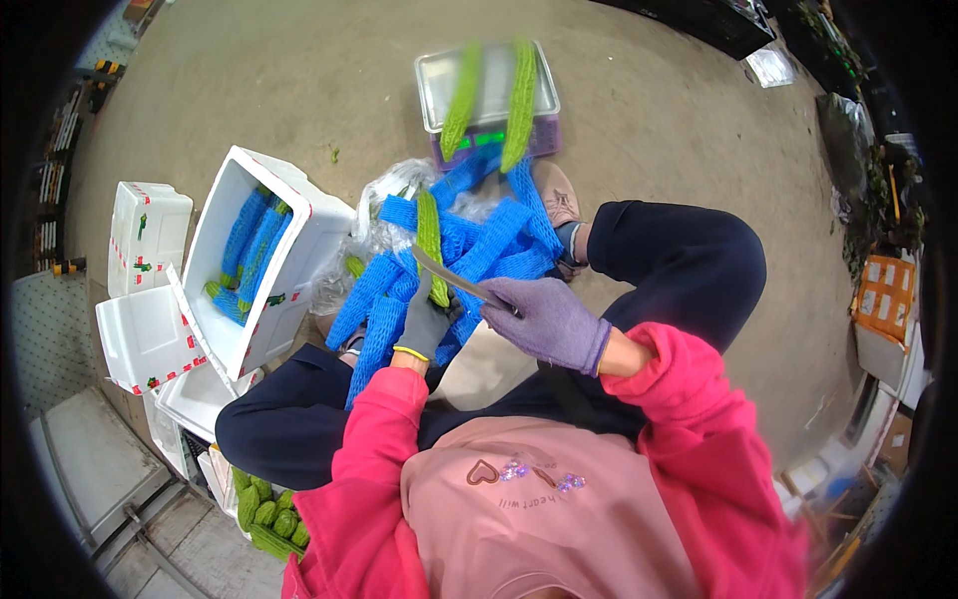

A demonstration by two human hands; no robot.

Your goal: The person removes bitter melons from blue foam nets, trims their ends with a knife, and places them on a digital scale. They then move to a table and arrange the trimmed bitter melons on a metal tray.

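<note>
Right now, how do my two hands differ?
Your left hand is gloved in dark grey with a yellow cuff edge; your right hand is gloved in purple. The left hand holds a green gourd near its lower end, while the right hand grips a knife. Both are gloved, with a bright pink sleeve on each arm.

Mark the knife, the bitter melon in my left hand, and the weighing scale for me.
Knife (pixel 455 279): head view, on the middle of the blade.
Bitter melon (pixel 428 226): head view, on its bumpy green side.
Weighing scale (pixel 493 92): head view, on a bare part of the metal pan.
</note>
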